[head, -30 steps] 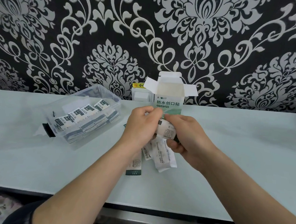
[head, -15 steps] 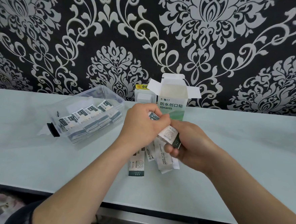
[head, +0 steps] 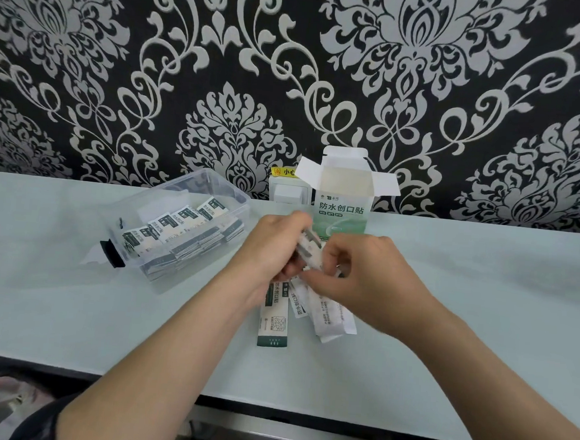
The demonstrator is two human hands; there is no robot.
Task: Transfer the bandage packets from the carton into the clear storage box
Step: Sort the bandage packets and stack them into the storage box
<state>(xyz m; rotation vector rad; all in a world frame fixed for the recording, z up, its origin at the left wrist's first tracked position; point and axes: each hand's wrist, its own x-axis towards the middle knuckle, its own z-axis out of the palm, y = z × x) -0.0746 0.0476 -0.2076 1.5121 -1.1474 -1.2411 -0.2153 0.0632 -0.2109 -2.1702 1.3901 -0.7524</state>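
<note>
Head view, left hand (head: 272, 249) and right hand (head: 370, 277) gripping packet (head: 308, 250); carton (head: 344, 206) partly hidden behind, loose packets (head: 275, 318) beneath

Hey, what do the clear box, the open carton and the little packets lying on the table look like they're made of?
The clear storage box looks like glossy transparent plastic: its contents show through the walls. The carton looks like thin matte printed cardboard, with creased flaps folded open on top. The packets are probably paper or coated-paper wrappers, flat and printed; their finish is hard to tell.
</note>
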